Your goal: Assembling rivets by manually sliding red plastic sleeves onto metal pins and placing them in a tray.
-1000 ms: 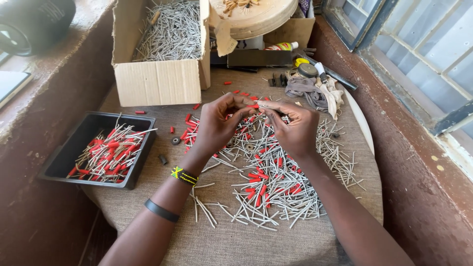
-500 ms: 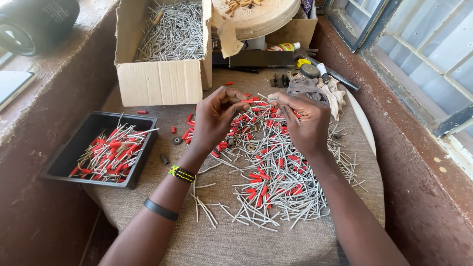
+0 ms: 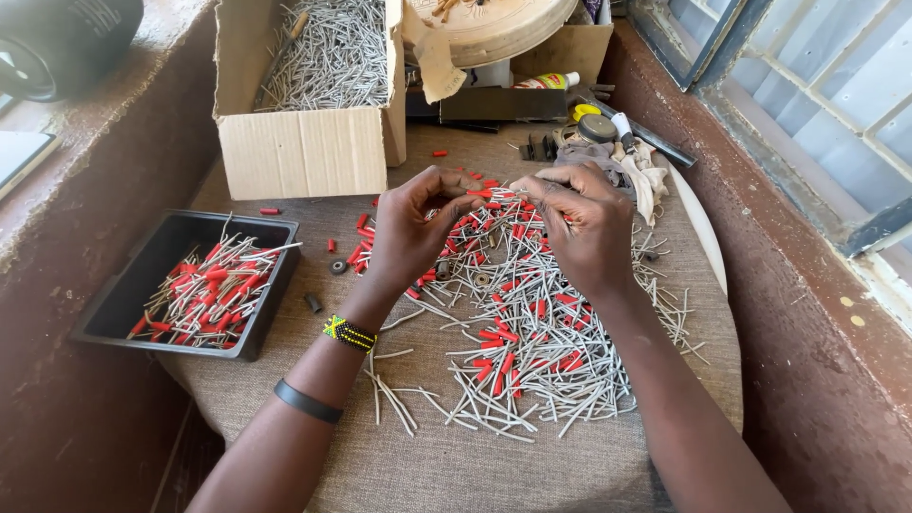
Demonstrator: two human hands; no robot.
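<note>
Pinched nearly shut, the thumb and forefinger of the left hand (image 3: pixel 410 228) meet at mid-frame, just above the pile of metal pins (image 3: pixel 532 332); what sits between the tips is too small to make out, though it looks like one thin pin. Facing it, the right hand (image 3: pixel 584 228) has its fingers curled in and its fingertips drawn together toward the left ones, the two hands almost touching at the tips.

Compared with half a second ago, both hands sit at much the same spot over the pile, the left fingers a little more closed; the pile itself has not shifted.

Pins with red sleeves lie mixed through the heap directly under and below the fingers, spreading toward the lower centre of the frame on the burlap cloth (image 3: pixel 475 465). A black tray (image 3: pixel 123 304) at left holds more sleeved pins, and a cardboard box (image 3: pixel 304 152) at upper left holds bare ones.
</note>
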